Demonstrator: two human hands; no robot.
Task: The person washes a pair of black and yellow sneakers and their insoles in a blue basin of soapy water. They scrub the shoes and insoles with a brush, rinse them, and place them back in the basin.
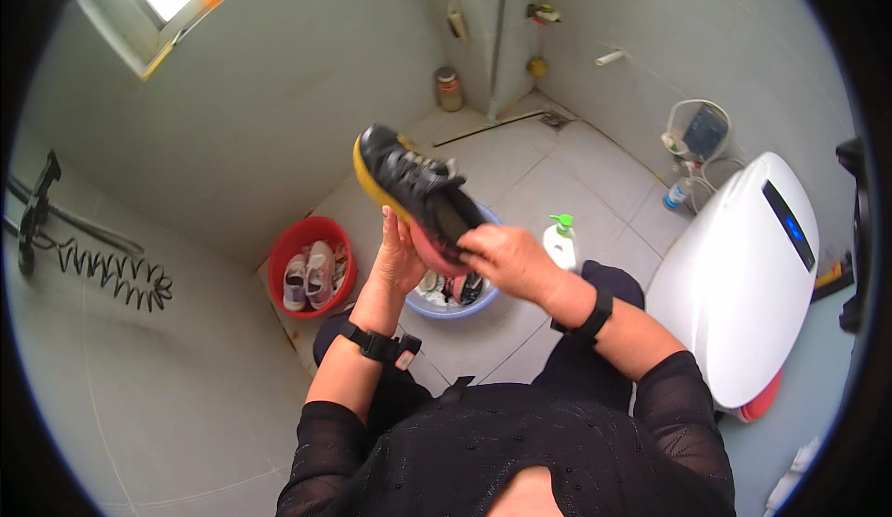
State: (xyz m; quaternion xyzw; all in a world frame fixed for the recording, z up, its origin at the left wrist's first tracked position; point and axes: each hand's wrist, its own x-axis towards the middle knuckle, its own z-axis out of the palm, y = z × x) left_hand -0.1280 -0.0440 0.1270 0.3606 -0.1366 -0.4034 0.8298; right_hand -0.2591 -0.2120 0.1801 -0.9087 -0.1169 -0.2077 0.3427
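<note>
A black sneaker (429, 183) with grey laces and a yellow-to-pink sole is held up in front of me, toe pointing to the upper left. My left hand (400, 255) grips it from below, against the sole near the heel. At the heel collar, my right hand (509, 259) has its fingers closed on the shoe's edge; whether they also hold something small inside is hidden. Below the sneaker stands a pale blue basin (451, 313) with shoes in it, partly covered by my hands.
On the left, a red basin (278, 280) holds light sneakers (319, 271). A white bottle with a green pump (561, 236) stands right of the blue basin. A white toilet (734, 285) fills the right side. A coiled hose (116, 275) hangs along the left wall.
</note>
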